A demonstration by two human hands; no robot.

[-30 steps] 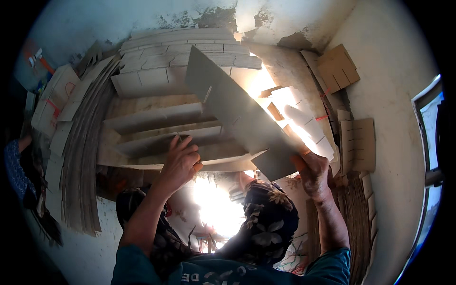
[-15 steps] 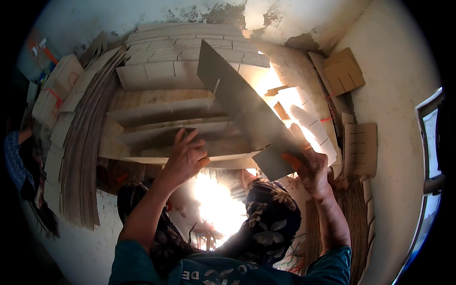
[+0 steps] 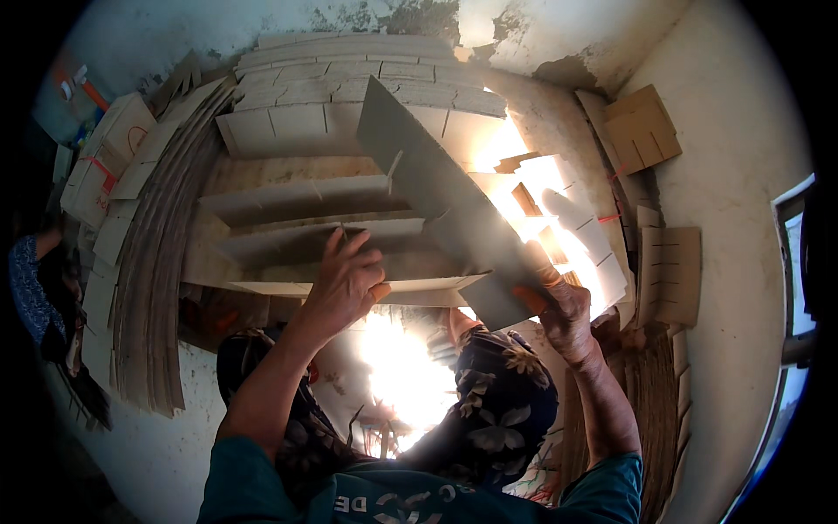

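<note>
At the right hand, clasping the panel low, likely keeping its slot clear; at the left hand, over a strip, can't tell whether pinching.

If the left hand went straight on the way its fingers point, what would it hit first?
Most likely the middle cardboard strip, standing on edge. The left hand overlaps it in the picture; depth is unclear, so they may be touching. The far strip stands beyond.
</note>
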